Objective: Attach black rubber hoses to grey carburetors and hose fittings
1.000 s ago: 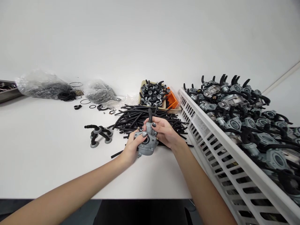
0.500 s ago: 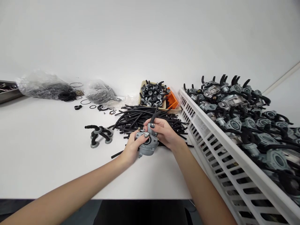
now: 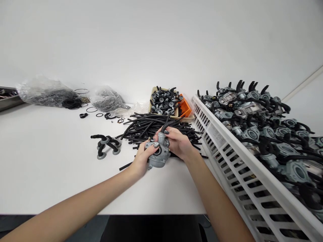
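A grey metal carburetor (image 3: 159, 159) is held above the table's front middle, a black rubber-booted cap (image 3: 165, 127) on its top. My left hand (image 3: 141, 158) is closed round the carburetor's left side, its thumb lying across the front by the round bore. At the cap, my right hand (image 3: 179, 144) is closed with thumb and fingertips against the neck and boot; its other fingers are hidden behind. Behind both hands spreads a pile of black rubber hoses (image 3: 145, 126). Several loose caps with black boots (image 3: 107, 144) stand on the table to the left.
On the right, a white slatted crate (image 3: 227, 148) is heaped with carburetors (image 3: 274, 132). A cream bin (image 3: 152, 90) of booted caps and an orange tray (image 3: 185, 107) stand at the back. Plastic bags of small parts (image 3: 106, 97) and black rings (image 3: 91, 109) lie back left.
My right hand's thumb and fingertips have shifted slightly up from the carburetor's neck toward the black boot, which now bends more. My left hand keeps its hold.
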`<action>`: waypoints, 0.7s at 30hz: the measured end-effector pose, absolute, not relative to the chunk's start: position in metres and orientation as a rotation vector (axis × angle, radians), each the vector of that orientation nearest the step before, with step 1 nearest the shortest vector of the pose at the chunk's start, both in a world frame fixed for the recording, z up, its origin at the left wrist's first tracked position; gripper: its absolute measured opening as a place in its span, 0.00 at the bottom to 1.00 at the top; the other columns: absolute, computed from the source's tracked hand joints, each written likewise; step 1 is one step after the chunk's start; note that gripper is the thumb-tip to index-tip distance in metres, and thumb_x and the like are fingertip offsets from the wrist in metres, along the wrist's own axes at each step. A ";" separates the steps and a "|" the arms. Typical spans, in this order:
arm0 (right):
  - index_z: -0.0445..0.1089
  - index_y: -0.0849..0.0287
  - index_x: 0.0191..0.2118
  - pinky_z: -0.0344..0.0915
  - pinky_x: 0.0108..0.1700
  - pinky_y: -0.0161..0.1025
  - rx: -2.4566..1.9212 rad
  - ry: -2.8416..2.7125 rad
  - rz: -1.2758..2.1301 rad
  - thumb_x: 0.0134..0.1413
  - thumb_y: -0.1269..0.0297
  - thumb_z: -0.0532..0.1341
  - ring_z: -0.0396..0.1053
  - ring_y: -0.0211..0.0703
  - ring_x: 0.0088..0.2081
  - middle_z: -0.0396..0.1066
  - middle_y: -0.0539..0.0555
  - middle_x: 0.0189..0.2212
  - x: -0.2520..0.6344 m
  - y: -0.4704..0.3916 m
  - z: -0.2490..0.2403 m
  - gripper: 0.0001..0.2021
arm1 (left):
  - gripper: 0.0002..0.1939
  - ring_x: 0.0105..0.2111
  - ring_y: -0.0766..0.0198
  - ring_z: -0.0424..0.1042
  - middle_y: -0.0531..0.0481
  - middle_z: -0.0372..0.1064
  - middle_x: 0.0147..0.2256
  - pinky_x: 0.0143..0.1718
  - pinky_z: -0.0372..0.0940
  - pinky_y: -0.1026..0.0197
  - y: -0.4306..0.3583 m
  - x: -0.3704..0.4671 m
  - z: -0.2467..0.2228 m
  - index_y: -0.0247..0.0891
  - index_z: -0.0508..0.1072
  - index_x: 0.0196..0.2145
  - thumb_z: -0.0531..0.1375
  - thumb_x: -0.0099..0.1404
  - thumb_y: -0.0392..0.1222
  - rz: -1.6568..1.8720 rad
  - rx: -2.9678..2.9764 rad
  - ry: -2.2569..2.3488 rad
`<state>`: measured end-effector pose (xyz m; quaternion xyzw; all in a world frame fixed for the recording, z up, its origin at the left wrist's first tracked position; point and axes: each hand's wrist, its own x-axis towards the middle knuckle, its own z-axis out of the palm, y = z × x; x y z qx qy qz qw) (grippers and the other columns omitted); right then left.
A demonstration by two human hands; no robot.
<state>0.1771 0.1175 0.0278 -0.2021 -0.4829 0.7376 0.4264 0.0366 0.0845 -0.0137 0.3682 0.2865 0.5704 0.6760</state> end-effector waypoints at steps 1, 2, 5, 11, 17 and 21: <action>0.68 0.60 0.32 0.68 0.33 0.37 -0.506 -1.208 1.844 0.44 0.61 0.66 0.72 0.45 0.34 0.74 0.56 0.29 0.177 0.117 0.028 0.10 | 0.20 0.28 0.63 0.68 0.50 0.72 0.27 0.31 0.64 0.61 0.084 0.037 -0.013 0.36 0.77 0.30 0.72 0.44 0.53 1.281 0.837 0.632; 0.67 0.60 0.32 0.68 0.33 0.37 -0.506 -1.209 1.843 0.44 0.61 0.66 0.72 0.45 0.34 0.74 0.56 0.30 0.177 0.117 0.028 0.10 | 0.20 0.27 0.63 0.68 0.50 0.72 0.27 0.31 0.64 0.62 0.084 0.037 -0.013 0.36 0.77 0.30 0.72 0.43 0.52 1.281 0.838 0.625; 0.66 0.59 0.29 0.67 0.33 0.37 -0.503 -1.197 1.835 0.41 0.62 0.67 0.72 0.45 0.35 0.74 0.56 0.31 0.177 0.117 0.028 0.11 | 0.20 0.26 0.65 0.66 0.51 0.71 0.26 0.29 0.63 0.63 0.084 0.036 -0.014 0.36 0.77 0.29 0.73 0.42 0.52 1.282 0.814 0.630; 0.66 0.59 0.31 0.68 0.33 0.34 -0.497 -1.188 1.833 0.41 0.63 0.71 0.72 0.40 0.32 0.74 0.52 0.29 0.179 0.117 0.026 0.14 | 0.22 0.26 0.64 0.67 0.51 0.71 0.25 0.28 0.63 0.62 0.083 0.036 -0.013 0.35 0.76 0.29 0.74 0.40 0.52 1.302 0.785 0.657; 0.74 0.61 0.43 0.67 0.34 0.30 -0.481 -1.299 1.826 0.49 0.62 0.69 0.72 0.35 0.32 0.74 0.50 0.31 0.181 0.116 0.027 0.15 | 0.21 0.24 0.66 0.66 0.51 0.69 0.24 0.26 0.62 0.63 0.083 0.036 -0.011 0.34 0.74 0.27 0.72 0.44 0.54 1.279 0.854 0.655; 0.75 0.60 0.44 0.67 0.35 0.30 -0.507 -1.308 1.802 0.48 0.62 0.70 0.71 0.35 0.32 0.74 0.50 0.31 0.180 0.115 0.029 0.16 | 0.23 0.25 0.64 0.67 0.51 0.70 0.25 0.27 0.62 0.62 0.083 0.035 -0.015 0.34 0.74 0.28 0.72 0.43 0.55 1.265 0.865 0.684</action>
